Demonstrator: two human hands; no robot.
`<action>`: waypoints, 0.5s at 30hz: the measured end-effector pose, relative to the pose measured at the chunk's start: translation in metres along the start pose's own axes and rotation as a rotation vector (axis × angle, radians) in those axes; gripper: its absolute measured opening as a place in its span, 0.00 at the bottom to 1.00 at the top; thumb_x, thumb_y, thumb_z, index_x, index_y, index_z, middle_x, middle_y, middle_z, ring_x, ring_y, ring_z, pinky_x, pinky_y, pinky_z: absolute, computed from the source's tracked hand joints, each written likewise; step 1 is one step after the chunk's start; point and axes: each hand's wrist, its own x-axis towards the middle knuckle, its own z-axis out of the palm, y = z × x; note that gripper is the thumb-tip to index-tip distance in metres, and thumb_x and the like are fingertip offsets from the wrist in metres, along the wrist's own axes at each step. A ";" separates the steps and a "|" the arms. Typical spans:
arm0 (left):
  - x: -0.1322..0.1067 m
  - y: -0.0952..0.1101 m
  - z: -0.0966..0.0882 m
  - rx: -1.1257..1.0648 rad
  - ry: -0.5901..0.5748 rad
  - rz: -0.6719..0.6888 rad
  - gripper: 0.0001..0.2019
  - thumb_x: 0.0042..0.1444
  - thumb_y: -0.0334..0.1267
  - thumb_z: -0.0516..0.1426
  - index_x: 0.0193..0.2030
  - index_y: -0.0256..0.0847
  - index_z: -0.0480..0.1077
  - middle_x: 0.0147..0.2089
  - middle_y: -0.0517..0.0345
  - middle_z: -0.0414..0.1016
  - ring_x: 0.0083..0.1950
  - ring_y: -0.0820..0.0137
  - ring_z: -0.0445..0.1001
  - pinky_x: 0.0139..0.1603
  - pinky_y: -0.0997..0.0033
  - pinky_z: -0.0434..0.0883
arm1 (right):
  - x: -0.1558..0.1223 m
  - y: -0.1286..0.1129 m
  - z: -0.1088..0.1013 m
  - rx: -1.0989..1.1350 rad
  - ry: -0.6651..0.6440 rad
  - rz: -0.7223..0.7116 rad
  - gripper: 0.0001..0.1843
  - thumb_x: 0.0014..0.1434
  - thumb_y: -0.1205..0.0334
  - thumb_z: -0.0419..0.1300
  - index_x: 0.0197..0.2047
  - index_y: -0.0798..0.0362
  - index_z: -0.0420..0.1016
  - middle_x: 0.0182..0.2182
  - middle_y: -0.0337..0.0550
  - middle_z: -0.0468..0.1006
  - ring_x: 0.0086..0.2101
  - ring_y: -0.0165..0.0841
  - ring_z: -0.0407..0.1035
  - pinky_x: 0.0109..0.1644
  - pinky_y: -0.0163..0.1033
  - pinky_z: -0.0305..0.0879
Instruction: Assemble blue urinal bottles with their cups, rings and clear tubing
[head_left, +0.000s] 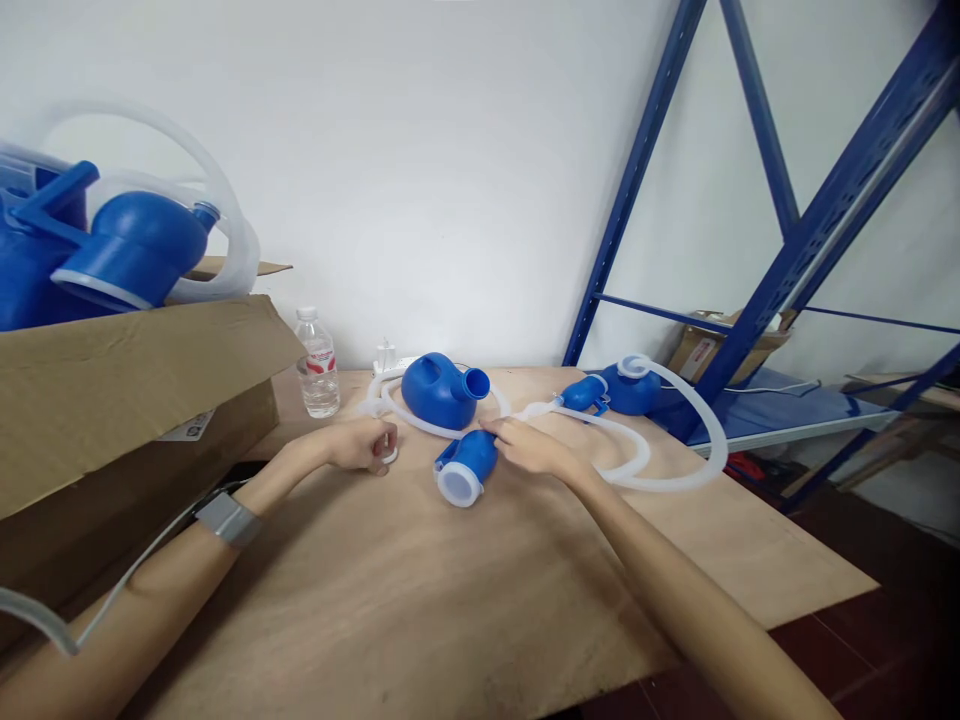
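My left hand (361,445) is over the table, its fingers curled in a pinch at a small white plastic ring (390,456). To its right, my right hand (525,446) grips the back end of a blue plastic urinal head (478,456), a short wide-mouthed piece with a side handle. A translucent white cap (460,485) covers its mouth, which faces me. Just behind lies a blue urinal bottle (441,392) with its open neck pointing right. Clear white tubing (409,415) loops around that bottle.
On the left, a cardboard box (150,380) holds more blue urinals (142,250) and tubing. A water bottle (319,365) stands beside it. Another urinal set (631,388) with a long hose (709,470) lies at the right, near a blue metal rack (750,330).
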 end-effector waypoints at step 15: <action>-0.081 0.066 0.072 0.049 0.491 -0.117 0.43 0.59 0.66 0.55 0.72 0.40 0.52 0.54 0.40 0.79 0.47 0.48 0.80 0.43 0.56 0.73 | -0.007 -0.036 0.038 -0.317 0.083 -0.308 0.23 0.70 0.68 0.50 0.66 0.55 0.67 0.59 0.57 0.75 0.58 0.46 0.68 0.62 0.54 0.65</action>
